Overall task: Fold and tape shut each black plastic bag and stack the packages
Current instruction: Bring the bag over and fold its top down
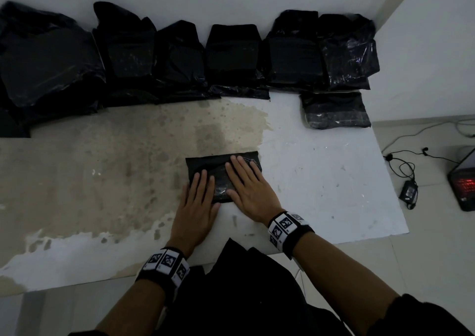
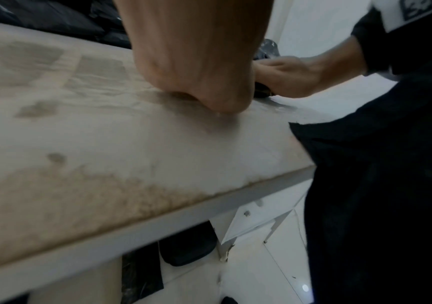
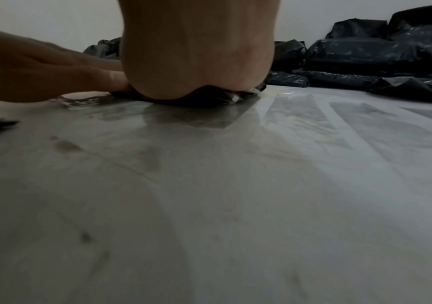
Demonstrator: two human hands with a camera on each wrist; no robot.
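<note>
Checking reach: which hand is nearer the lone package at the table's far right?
Right. The right hand lies closer to that package; the left hand is farther left.

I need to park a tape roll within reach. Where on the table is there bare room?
Free: the stained tabletop left of the pressed package, and the white patch to its right, below the lone package. Crowded: the back edge, lined with black bags, and the middle, where both hands press.
</note>
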